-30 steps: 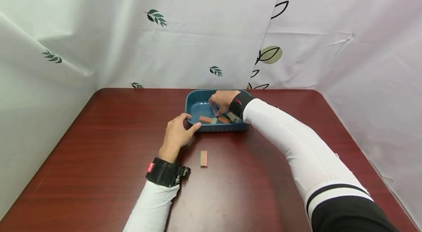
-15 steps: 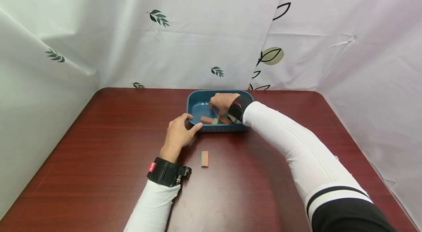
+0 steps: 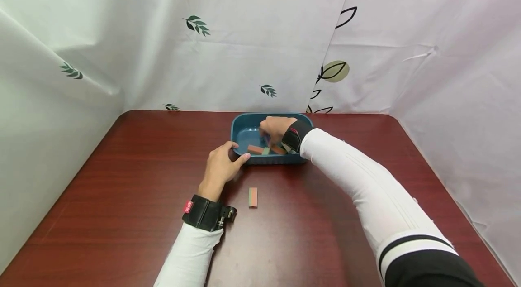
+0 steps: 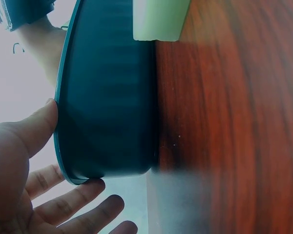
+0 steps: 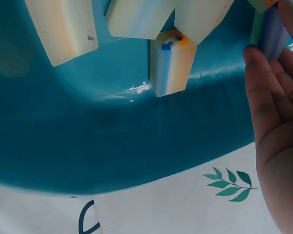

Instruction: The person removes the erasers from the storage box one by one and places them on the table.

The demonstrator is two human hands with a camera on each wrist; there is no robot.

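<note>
1. Reaching into the teal tray (image 3: 238,121) near the table's (image 3: 122,187) far edge: right hand (image 3: 276,127), fingers curled round a purple-and-green block (image 5: 268,31), pinching it by its long sides.
2. Bracing the tray's near-left corner: left hand (image 3: 220,167), thumb (image 4: 36,122) against the rim, fingers (image 4: 71,202) relaxed and wrapped loosely about the corner, gripping nothing tightly.
3. Lying on the tray floor beside the pinched block: several more small two-tone blocks (image 5: 172,63), some touching or overlapping.
4. Resting apart on the table, nearer the front edge: one green-and-orange block (image 3: 253,197).
5. Judging the handling: likely light, stiff and a little smooth; best taken across the narrow long faces near the middle, since a fingertip hold at one end could let it pivot.
</note>
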